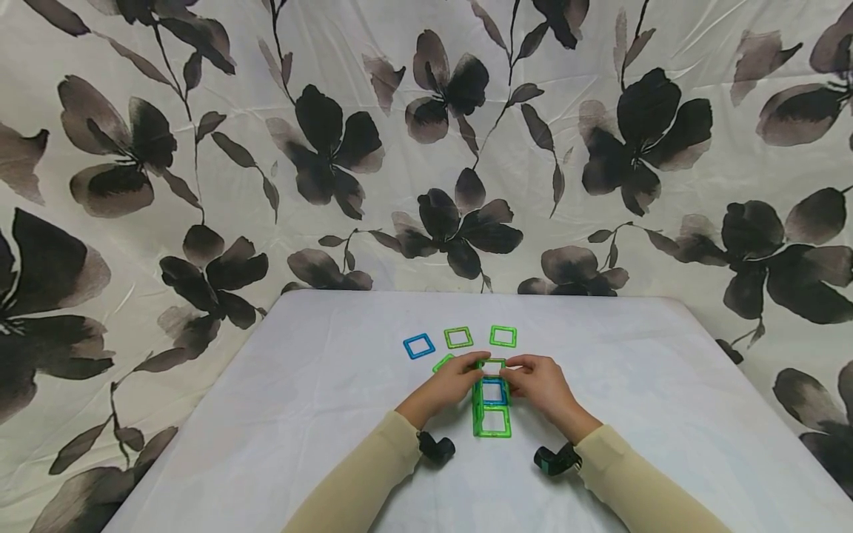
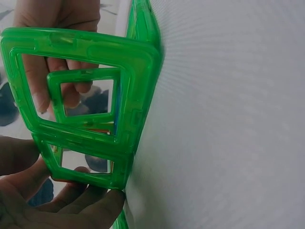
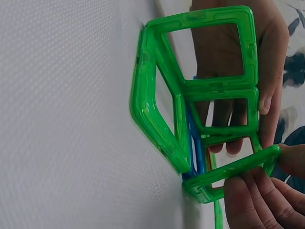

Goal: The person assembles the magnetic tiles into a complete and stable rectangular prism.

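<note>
A small row of green and blue square magnetic tiles stands joined in front of the person, with a blue tile [image 1: 494, 391] between green ones. At its near end is an open green square tile [image 1: 494, 422]. The left hand [image 1: 458, 377] holds the far left side of the row, thumb at the upper edge and fingers on the outer face. Opposite it, the right hand [image 1: 541, 385] pinches a green tile [image 3: 233, 168] at the far right side, thumb and fingertips on its edges. Both wrist views show the green tile frames [image 2: 81, 45] standing on the cloth, with a reddish edge inside.
Beyond the hands lie loose tiles: a blue one [image 1: 418, 346], a yellow-green one [image 1: 458, 337] and a green one [image 1: 503, 336]. Another green tile [image 1: 443, 363] is partly hidden behind the left hand. A white cloth [image 1: 266, 444] covers the table; a floral curtain [image 1: 440, 148] hangs behind.
</note>
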`<state>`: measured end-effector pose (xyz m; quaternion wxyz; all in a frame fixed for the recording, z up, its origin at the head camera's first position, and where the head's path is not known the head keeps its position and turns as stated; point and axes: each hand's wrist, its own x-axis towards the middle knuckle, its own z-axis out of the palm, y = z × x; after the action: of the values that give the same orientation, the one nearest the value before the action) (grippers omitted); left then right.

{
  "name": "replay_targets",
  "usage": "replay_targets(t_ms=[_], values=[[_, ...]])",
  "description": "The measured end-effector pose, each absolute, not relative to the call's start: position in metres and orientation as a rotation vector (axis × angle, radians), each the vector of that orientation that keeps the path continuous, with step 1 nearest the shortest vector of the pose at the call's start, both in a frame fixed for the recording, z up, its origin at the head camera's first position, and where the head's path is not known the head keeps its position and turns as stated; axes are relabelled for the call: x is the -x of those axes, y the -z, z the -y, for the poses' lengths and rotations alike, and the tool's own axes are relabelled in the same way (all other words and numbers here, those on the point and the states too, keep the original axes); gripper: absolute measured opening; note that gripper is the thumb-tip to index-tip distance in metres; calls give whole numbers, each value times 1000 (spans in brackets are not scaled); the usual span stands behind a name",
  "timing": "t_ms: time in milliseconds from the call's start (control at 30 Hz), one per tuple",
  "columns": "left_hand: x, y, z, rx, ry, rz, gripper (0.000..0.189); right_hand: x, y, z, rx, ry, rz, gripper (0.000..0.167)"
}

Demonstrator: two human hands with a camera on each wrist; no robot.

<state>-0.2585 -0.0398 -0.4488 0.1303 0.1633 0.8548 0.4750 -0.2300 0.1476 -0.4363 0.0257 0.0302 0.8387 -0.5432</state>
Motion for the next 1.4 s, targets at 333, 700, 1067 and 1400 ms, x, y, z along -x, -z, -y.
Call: replay_targets(t_ms=[333, 700, 1067, 1400], values=[[257, 447, 40, -461, -1362, -2490, 41, 236, 437, -151, -72, 1645, -2575, 32], [256, 446, 41, -492, -1382, -2470, 42, 246, 435, -161, 12, 1585, -2599, 29], [255, 446, 40, -480, -1396, -2475, 42, 269, 431, -169, 54, 1426, -2695, 25], [257, 449, 41, -487, -1397, -2469, 42, 289, 434, -170, 121, 1236, -2805, 24]])
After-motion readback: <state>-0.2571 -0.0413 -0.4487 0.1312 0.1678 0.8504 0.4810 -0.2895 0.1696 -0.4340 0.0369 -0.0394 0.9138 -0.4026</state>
